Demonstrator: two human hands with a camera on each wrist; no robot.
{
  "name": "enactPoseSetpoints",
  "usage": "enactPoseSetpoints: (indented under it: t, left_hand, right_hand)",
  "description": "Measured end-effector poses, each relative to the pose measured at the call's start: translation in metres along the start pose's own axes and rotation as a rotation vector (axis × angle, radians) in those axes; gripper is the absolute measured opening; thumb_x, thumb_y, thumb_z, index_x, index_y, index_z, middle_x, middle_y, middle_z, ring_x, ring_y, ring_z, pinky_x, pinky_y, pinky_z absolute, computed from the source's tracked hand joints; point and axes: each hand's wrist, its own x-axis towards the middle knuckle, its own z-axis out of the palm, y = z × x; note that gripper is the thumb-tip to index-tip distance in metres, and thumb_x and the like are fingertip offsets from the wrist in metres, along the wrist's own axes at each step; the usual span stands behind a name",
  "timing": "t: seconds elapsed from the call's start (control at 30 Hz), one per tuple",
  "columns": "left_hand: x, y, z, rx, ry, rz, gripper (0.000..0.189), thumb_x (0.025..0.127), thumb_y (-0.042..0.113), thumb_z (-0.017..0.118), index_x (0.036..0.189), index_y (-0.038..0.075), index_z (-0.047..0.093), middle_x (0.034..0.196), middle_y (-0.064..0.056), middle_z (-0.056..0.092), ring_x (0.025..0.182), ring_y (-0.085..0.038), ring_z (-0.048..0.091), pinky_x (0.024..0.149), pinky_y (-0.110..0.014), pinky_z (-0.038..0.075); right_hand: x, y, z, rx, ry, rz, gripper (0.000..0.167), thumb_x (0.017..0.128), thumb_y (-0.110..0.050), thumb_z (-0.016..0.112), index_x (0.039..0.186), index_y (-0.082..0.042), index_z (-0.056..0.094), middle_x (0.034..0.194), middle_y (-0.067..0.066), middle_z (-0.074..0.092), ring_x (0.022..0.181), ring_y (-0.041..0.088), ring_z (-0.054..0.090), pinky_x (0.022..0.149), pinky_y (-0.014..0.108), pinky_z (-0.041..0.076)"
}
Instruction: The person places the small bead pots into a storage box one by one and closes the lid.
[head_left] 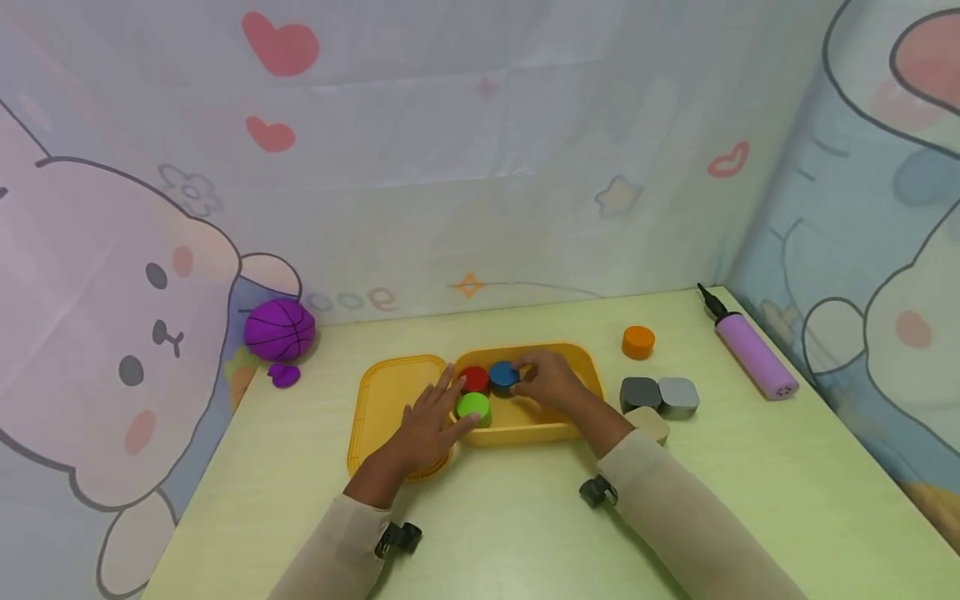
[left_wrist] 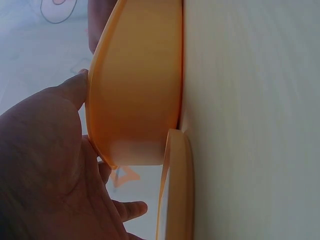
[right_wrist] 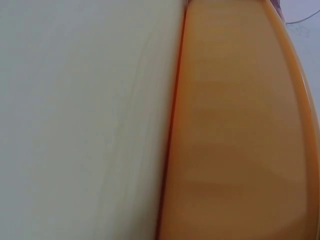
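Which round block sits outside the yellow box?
The orange block, resting on the table; the red block, blue block and green block are inside the box.

faint rounded lettering (head_left: 351, 300) low on the backdrop (head_left: 465, 183), 2 o's readable, other letters unclear

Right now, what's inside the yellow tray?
A red block, a green block, and a blue block that the right grip pinches. That grip covers part of the yellow tray; anything beneath it can't be seen.

The box (head_left: 525, 434) of discs (head_left: 475, 406) sits between lid (head_left: 384, 404) and blocks (head_left: 641, 394).
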Motion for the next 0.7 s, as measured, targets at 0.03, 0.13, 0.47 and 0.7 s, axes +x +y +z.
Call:
enactPoseSetpoints:
  t: [0.03,0.13,0.47,0.7]
  left_hand:
    - [0.0,0.0,0.0,0.0,-0.001,0.0,0.082,0.112,0.06,0.049,0.177,0.022,0.019,0.187,0.001,-0.003,0.169,-0.054,0.009,0.123,-0.09,0.005]
    - [0.0,0.0,0.0,-0.003,-0.002,0.004,0.081,0.112,0.059,0.049,0.177,0.021,0.019,0.187,0.001,-0.003,0.169,-0.055,0.009,0.122,-0.09,0.005]
    - [-0.002,0.002,-0.001,-0.009,-0.007,0.002,0.081,0.113,0.058,0.05,0.177,0.02,0.019,0.187,0.001,-0.004,0.169,-0.054,0.007,0.123,-0.09,0.003]
    - [-0.001,0.001,-0.002,-0.016,-0.008,0.003,0.082,0.113,0.057,0.05,0.178,0.021,0.016,0.187,0.001,-0.004,0.17,-0.053,0.006,0.124,-0.089,0.002]
  right_hand:
    - [0.0,0.0,0.0,0.0,0.002,0.002,0.036,0.094,-0.006,0.085,0.128,0.001,0.077,0.126,0.02,0.076,0.1,0.027,0.076,0.078,0.033,0.064]
    - [-0.001,0.0,-0.001,-0.003,0.017,0.002,0.034,0.094,-0.008,0.086,0.126,0.0,0.078,0.125,0.02,0.076,0.1,0.027,0.076,0.077,0.033,0.063]
    - [-0.004,0.0,-0.01,0.002,0.073,-0.021,0.034,0.095,-0.014,0.085,0.126,0.001,0.079,0.13,0.022,0.076,0.107,0.036,0.077,0.085,0.042,0.065]
    - [-0.007,-0.003,-0.025,-0.018,0.117,-0.017,0.036,0.099,-0.019,0.082,0.129,0.001,0.078,0.136,0.024,0.074,0.111,0.039,0.077,0.09,0.047,0.066]
